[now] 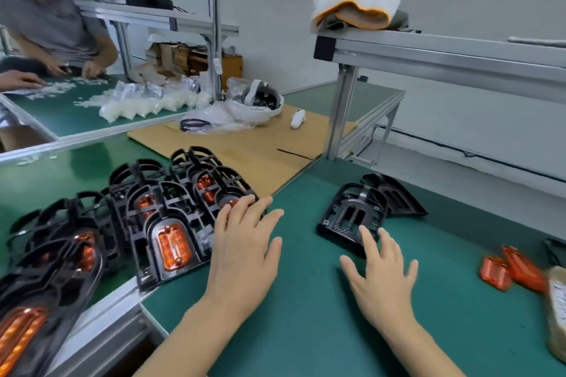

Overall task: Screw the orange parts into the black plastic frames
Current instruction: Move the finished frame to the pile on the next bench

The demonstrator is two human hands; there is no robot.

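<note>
An empty black plastic frame lies on the green mat ahead of me, with a second black frame behind it. My right hand is open, fingers spread, its fingertips touching the near edge of the front frame. My left hand is open too, fingers resting at the right edge of a pile of black frames with orange parts fitted. Loose orange parts lie at the right of the mat.
A cardboard sheet lies beyond the pile, with a white helmet-like object in plastic and a small white tool. An aluminium shelf post stands ahead. Another person works at the left bench. A labelled bag sits far right.
</note>
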